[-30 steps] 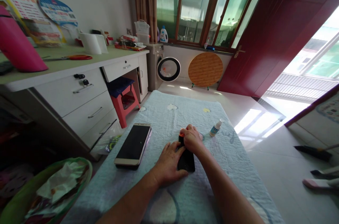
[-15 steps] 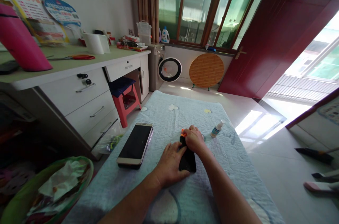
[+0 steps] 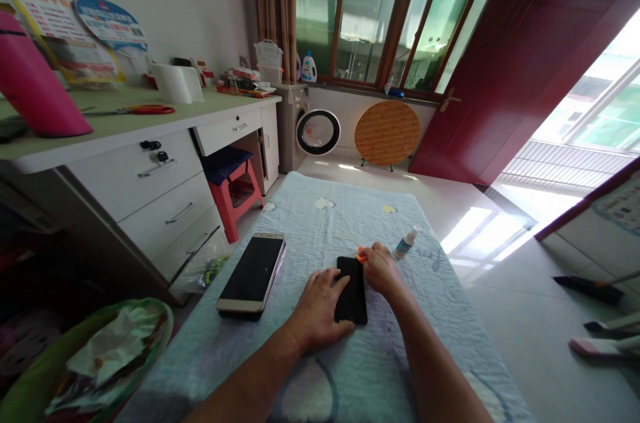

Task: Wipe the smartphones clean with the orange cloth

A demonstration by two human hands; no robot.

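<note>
A black smartphone point(image 3: 353, 299) lies flat on the light blue quilted cover point(image 3: 320, 216). My left hand point(image 3: 323, 309) grips it from the left, thumb at the lower edge and forefinger over the screen's side. In my closed right hand point(image 3: 381, 268) is a small orange piece point(image 3: 361, 254), mostly covered by the fingers, so its kind stays unclear. That hand is at the phone's upper right corner. A small spray bottle point(image 3: 407, 243) with a white top stands just beyond it. To the left lies a stack of phones, the top one a gold-framed smartphone point(image 3: 253, 269).
A green-rimmed bin point(image 3: 167, 326) with crumpled paper is at lower left. Along the left wall runs a desk point(image 3: 125, 173) with drawers, and a red stool point(image 3: 231, 203) is under it. A washing machine point(image 3: 293, 123) has its door open. A dark red door point(image 3: 475, 76) is at right.
My right hand has moved with the orange piece from the phone's top end to its upper right corner, uncovering more screen. My left hand keeps its hold. The view has shifted slightly.
</note>
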